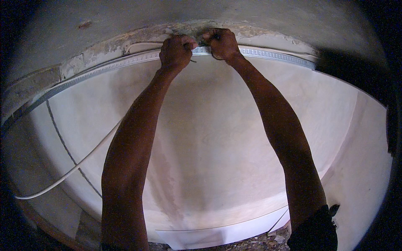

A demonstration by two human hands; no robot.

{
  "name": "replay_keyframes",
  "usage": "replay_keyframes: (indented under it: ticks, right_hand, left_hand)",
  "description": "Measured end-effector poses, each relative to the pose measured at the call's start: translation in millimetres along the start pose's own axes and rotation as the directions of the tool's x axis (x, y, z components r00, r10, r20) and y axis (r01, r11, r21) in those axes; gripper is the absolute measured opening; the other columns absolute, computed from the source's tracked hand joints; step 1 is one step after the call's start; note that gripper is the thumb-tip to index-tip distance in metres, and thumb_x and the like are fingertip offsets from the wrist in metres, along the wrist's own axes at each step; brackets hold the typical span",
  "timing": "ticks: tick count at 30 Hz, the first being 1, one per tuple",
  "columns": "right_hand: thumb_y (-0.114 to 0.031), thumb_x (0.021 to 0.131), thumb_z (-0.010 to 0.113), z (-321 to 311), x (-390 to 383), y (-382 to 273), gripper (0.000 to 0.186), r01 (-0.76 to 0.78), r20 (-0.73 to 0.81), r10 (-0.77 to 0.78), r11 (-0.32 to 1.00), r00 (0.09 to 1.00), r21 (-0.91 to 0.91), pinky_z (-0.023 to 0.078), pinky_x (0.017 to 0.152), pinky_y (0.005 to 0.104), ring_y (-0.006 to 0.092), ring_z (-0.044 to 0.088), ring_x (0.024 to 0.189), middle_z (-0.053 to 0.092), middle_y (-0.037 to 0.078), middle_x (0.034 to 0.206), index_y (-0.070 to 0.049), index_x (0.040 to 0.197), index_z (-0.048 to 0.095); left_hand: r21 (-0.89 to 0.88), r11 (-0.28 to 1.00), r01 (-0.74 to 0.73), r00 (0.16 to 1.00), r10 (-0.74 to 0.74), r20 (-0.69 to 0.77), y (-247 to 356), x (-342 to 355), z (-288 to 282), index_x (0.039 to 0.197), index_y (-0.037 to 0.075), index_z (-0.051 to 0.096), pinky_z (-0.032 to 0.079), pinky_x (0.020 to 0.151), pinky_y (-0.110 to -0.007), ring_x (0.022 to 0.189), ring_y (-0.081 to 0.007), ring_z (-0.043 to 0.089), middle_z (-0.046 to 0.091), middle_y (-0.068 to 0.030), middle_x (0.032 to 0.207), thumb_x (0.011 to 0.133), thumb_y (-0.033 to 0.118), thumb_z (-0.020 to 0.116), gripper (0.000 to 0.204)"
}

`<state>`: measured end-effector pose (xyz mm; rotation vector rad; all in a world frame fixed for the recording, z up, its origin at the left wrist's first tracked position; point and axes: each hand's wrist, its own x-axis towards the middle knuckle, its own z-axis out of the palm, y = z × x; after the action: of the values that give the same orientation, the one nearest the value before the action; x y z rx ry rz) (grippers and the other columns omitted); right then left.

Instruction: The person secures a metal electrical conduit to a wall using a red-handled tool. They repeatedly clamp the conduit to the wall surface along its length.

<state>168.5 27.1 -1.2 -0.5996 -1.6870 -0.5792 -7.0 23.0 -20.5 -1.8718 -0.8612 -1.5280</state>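
My left hand [175,52] and my right hand [222,44] are raised side by side at a perforated metal strip [261,54] along the top edge of a large pale panel [201,121]. Both hands have curled fingers, pinching near the strip; what lies between the fingertips is too small to make out. A short thin dark piece [193,60] shows just under my left hand. A pale cable [142,44] runs along the rough, flaking ledge [278,42] behind the strip, partly hidden by my hands.
Another white cable [88,157] slants down leftward behind my left forearm, crossing a dark line on the pale surface. A dark gap [347,71] lies at the upper right. At the bottom edge are a white board [217,238] and loose rubble [272,238].
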Motion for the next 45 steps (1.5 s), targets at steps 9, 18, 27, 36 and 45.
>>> replay_keyframes:
  ticks: [9, 18, 27, 36, 45]
  right_hand:
    - [-0.020, 0.083, 0.057, -1.4, -10.8, -2.9, 0.018, -0.033, -0.007, 0.035, 0.986, 0.999, 0.162, 0.051, 0.073, 0.0388, 0.0307, 0.065, 0.077, 0.068, 0.016, 0.083, -0.007, 0.086, 0.069]
    - [-0.002, 0.076, 0.059, -13.0, -22.2, -16.7, 0.016, 0.042, 0.008, -0.041, 0.984, 0.999, -0.172, 0.053, 0.070, 0.0350, 0.0278, 0.068, 0.074, 0.068, 0.018, 0.085, -0.003, 0.088, 0.071]
    - [-0.009, 0.076, 0.073, 31.1, -43.0, -24.1, 0.019, -0.529, 0.176, 0.595, 0.494, 0.784, 0.690, 0.043, 0.064, 0.0305, 0.0151, 0.054, 0.070, 0.064, 0.005, 0.082, 0.000, 0.092, 0.068]
    - [-0.006, 0.077, 0.069, 52.7, -47.9, -29.4, 0.011, -0.475, 0.124, 0.697, 0.337, 0.707, 0.813, 0.040, 0.057, 0.0294, 0.0137, 0.049, 0.063, 0.061, 0.004, 0.077, 0.001, 0.085, 0.068]
    - [-0.003, 0.079, 0.064, 54.3, -61.4, -54.1, 0.007, -0.282, 0.128, 0.700, 0.109, 0.703, 0.953, 0.040, 0.054, 0.0272, 0.0117, 0.051, 0.060, 0.063, 0.005, 0.074, 0.002, 0.082, 0.067]
  left_hand:
    - [-0.088, 0.993, -0.082, 0.996, 0.085, 0.033, -7.6, -1.0, 4.1, 0.088, 0.011, 0.070, 0.050, 0.078, -0.040, 0.086, -0.0296, 0.065, 0.069, -0.0101, 0.091, 0.079, 0.020, 0.068, 0.013]
    - [-0.117, 0.977, -0.180, 0.972, 0.195, 0.133, -7.1, 18.6, -2.6, 0.088, 0.011, 0.072, 0.051, 0.078, -0.040, 0.083, -0.0297, 0.066, 0.070, -0.0107, 0.086, 0.080, 0.020, 0.062, 0.016]
    - [-0.041, 0.996, -0.074, 0.967, 0.081, 0.241, -7.6, 20.7, -12.3, 0.082, 0.012, 0.074, 0.052, 0.077, -0.036, 0.080, -0.0269, 0.067, 0.070, -0.0104, 0.085, 0.076, 0.018, 0.067, 0.011]
    - [0.006, 1.000, -0.031, 0.964, 0.028, 0.265, -3.7, 18.1, -9.0, 0.078, 0.011, 0.074, 0.052, 0.077, -0.036, 0.078, -0.0275, 0.067, 0.070, -0.0117, 0.083, 0.073, 0.019, 0.069, 0.010]
    - [0.093, 0.988, -0.126, 0.966, 0.101, 0.238, 6.4, 10.4, -21.5, 0.079, 0.010, 0.074, 0.052, 0.077, -0.036, 0.076, -0.0277, 0.068, 0.070, -0.0136, 0.081, 0.070, 0.013, 0.066, 0.012]
